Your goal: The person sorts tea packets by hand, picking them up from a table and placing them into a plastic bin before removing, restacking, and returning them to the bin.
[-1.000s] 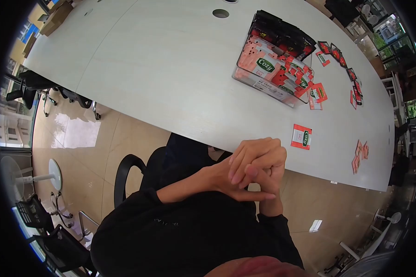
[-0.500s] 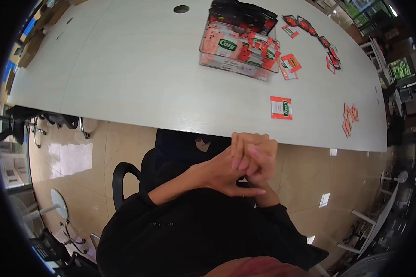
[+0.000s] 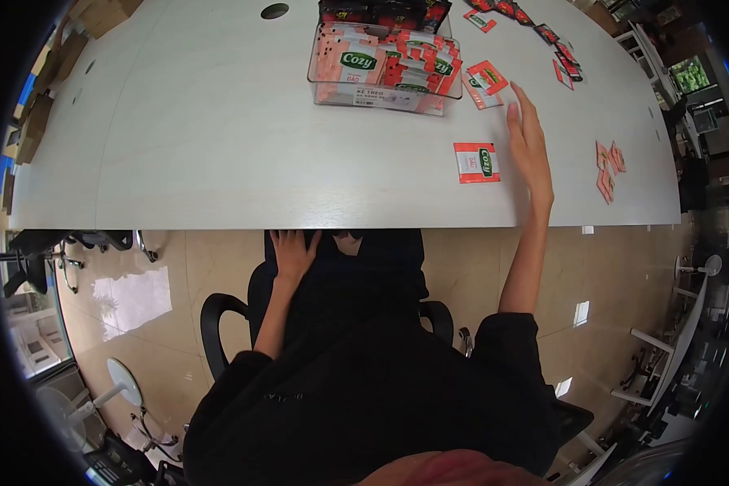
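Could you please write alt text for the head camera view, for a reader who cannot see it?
Seen from above, a seated person in black stretches the right hand flat over a white table, beside a single red tea sachet, while the left hand rests on the lap. Farther back stands a clear box full of sachets, with more loose sachets scattered to the right.

A white table [image 3: 219,154] bears a clear sachet bin [image 3: 385,69] and scattered sachets [image 3: 476,162]

Office — long meeting table [image 3: 219,146], swivel chairs [image 3: 227,312], desk phone [image 3: 117,466].
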Motion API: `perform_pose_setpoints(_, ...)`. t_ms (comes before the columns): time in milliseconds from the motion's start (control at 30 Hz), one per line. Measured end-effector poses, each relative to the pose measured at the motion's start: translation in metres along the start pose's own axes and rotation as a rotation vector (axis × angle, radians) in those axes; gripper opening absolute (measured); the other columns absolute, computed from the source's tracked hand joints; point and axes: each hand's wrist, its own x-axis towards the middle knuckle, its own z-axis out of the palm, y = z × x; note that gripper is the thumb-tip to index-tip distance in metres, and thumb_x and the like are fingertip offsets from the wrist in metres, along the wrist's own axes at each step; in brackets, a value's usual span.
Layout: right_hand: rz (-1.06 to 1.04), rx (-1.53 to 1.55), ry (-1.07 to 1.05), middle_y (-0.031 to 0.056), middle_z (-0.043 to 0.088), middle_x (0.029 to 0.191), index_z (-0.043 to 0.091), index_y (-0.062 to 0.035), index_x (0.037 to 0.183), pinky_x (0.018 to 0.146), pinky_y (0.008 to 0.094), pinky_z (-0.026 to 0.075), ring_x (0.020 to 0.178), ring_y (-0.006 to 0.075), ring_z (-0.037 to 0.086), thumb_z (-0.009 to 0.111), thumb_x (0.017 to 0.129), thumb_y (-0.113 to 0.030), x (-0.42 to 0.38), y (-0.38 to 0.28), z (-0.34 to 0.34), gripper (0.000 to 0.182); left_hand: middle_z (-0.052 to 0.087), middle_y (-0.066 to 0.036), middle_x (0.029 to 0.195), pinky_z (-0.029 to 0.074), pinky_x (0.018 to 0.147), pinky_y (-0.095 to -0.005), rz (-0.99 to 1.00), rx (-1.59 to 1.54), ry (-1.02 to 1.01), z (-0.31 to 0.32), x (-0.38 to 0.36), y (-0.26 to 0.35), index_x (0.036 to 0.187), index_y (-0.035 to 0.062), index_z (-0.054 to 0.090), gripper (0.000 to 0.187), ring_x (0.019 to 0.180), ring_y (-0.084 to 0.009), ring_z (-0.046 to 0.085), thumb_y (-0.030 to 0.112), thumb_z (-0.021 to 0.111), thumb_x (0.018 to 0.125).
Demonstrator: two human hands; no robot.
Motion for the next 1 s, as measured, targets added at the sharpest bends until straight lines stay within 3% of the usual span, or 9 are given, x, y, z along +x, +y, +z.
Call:
perform_pose_setpoints(67, -0.023, -0.191, -0.011, 0.0209, 0.037, 0.161, 0.039, -0.0120, 0.157, 0.121, 0.0478, 0.027, 0.147, 0.0395, 0.037, 0.039, 0.110, -0.044, 0.014, 0.012, 0.011, 0.057, 0.062, -0.021, 0.130, 0.030, 0.109, -0.0658, -0.014, 0.080, 0.038, 0.014, 0.009, -0.013, 0.128, 0.0012, 0.064, 0.045, 0.129, -0.0421, 0.052, 0.033, 0.065, 0.096)
perform_pose_setpoints(267, -0.134, -0.441, -0.220, 0.0188, 0.029, 0.166, 0.040, -0.0205, 0.158, 0.126, 0.0495, 0.017, 0.155, 0.0410, 0.020, 0.037, 0.110, -0.048, 0.013, 0.043, 0.026, 0.056, 0.067, -0.019, 0.119, 0.043, 0.103, -0.0532, 0.057, -0.201, -0.073, -0.038, 0.010, 0.036, 0.118, 0.0023, 0.069, 0.036, 0.115, -0.0370, 0.060, 0.023, 0.073, 0.090)
perform_pose_setpoints(333, -0.142, -0.399, -0.224, 0.0182, 0.030, 0.166, 0.040, -0.0211, 0.158, 0.126, 0.0495, 0.016, 0.155, 0.0407, 0.020, 0.037, 0.110, -0.048, 0.011, 0.046, 0.022, 0.055, 0.069, -0.013, 0.117, 0.048, 0.100, -0.0428, 0.210, -0.617, -0.162, -0.058, 0.000, 0.062, 0.115, 0.0043, 0.071, 0.031, 0.112, -0.0287, 0.065, 0.018, 0.076, 0.087)
perform_pose_setpoints(400, -0.148, -0.356, -0.230, 0.0175, 0.031, 0.166, 0.041, -0.0217, 0.158, 0.126, 0.0495, 0.015, 0.155, 0.0404, 0.020, 0.038, 0.110, -0.048, 0.012, 0.046, 0.023, 0.055, 0.072, -0.005, 0.118, 0.050, 0.099, -0.0393, 0.760, -0.426, 0.031, -0.103, 0.000, 0.095, 0.118, 0.0088, 0.072, 0.033, 0.117, -0.0178, 0.065, 0.020, 0.077, 0.087)
perform_pose_setpoints(467, -0.156, -0.357, -0.211, 0.0163, 0.033, 0.165, 0.042, -0.0215, 0.157, 0.126, 0.0486, 0.015, 0.155, 0.0399, 0.020, 0.039, 0.109, -0.047, 0.011, 0.044, 0.022, 0.054, 0.070, -0.004, 0.128, 0.045, 0.106, -0.0421, 0.819, -0.354, 0.290, -0.143, 0.011, 0.122, 0.121, 0.0114, 0.073, 0.033, 0.126, -0.0196, 0.061, 0.019, 0.074, 0.089)
perform_pose_setpoints(533, -0.157, -0.339, -0.225, 0.0156, 0.032, 0.166, 0.042, -0.0215, 0.158, 0.126, 0.0481, 0.016, 0.156, 0.0383, 0.019, 0.041, 0.109, -0.045, 0.011, 0.046, 0.020, 0.054, 0.062, -0.004, 0.143, 0.035, 0.114, -0.0472, 0.532, -0.287, 0.325, -0.193, 0.042, 0.140, 0.133, 0.0128, 0.068, 0.043, 0.136, -0.0259, 0.053, 0.020, 0.070, 0.091)
perform_pose_setpoints(600, -0.127, -0.304, -0.224, 0.0141, 0.031, 0.167, 0.041, -0.0219, 0.158, 0.126, 0.0470, 0.017, 0.157, 0.0360, 0.019, 0.045, 0.109, -0.042, 0.011, 0.048, 0.020, 0.053, 0.041, -0.006, 0.162, 0.025, 0.122, -0.0512, 0.348, -0.149, 0.168, -0.220, 0.077, 0.142, 0.154, 0.0120, 0.047, 0.065, 0.151, -0.0312, 0.034, 0.031, 0.066, 0.094)
perform_pose_setpoints(733, -0.094, -0.277, -0.217, 0.0143, 0.032, 0.166, 0.045, -0.0233, 0.156, 0.126, 0.0472, 0.019, 0.156, 0.0351, 0.020, 0.045, 0.108, -0.045, 0.010, 0.044, 0.019, 0.052, 0.037, -0.007, 0.164, 0.021, 0.125, -0.0516, 0.333, -0.085, 0.058, -0.183, 0.095, 0.132, 0.157, 0.0114, 0.040, 0.066, 0.153, -0.0308, 0.029, 0.042, 0.056, 0.102)
perform_pose_setpoints(1000, -0.038, -0.265, -0.241, 0.0085, 0.031, 0.167, 0.044, -0.0222, 0.157, 0.127, 0.0449, 0.018, 0.158, 0.0287, 0.018, 0.049, 0.107, -0.045, 0.009, 0.041, 0.017, 0.055, 0.038, -0.008, 0.163, 0.023, 0.125, -0.0513, 0.320, -0.075, 0.022, -0.185, 0.095, 0.131, 0.157, 0.0113, 0.041, 0.067, 0.152, -0.0295, 0.032, 0.044, 0.058, 0.101)
